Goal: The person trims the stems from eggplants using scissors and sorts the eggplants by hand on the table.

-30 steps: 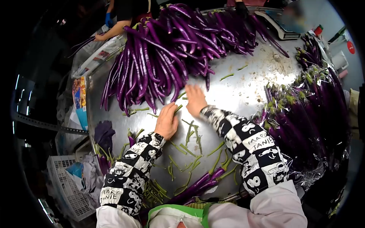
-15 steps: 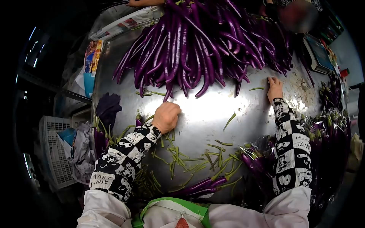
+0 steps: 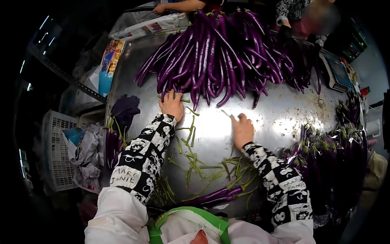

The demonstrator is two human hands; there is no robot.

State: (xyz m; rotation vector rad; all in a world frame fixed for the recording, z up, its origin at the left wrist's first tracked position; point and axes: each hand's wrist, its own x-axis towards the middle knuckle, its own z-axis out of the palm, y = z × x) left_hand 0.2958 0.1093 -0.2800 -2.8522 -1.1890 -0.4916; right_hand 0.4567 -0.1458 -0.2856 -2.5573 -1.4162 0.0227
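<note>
My left hand (image 3: 172,107) rests on the metal table with its fingers spread, at the tips of a big heap of long purple eggplants (image 3: 211,61). A green stem piece (image 3: 185,100) lies against its fingers. My right hand (image 3: 243,131) is over the middle of the table, fingers loosely bent and apart. A thin pale stem (image 3: 226,113) lies at its fingertips; no firm grip on it shows. Between my arms several cut green stems (image 3: 195,162) are scattered. A few loose eggplants (image 3: 215,197) lie near my green-edged apron (image 3: 199,212).
Wrapped eggplants (image 3: 325,150) stand along the right side of the metal table (image 3: 280,110). On the left are a dark cloth (image 3: 125,106), a white crate (image 3: 59,150) and crumpled paper (image 3: 89,152). Across the table are another person's arm (image 3: 183,5) and a patterned sleeve (image 3: 286,12).
My right hand has moved left from the table's right side to its middle. My left hand has gone forward and slightly left, its fingers opening. The view has shifted a little.
</note>
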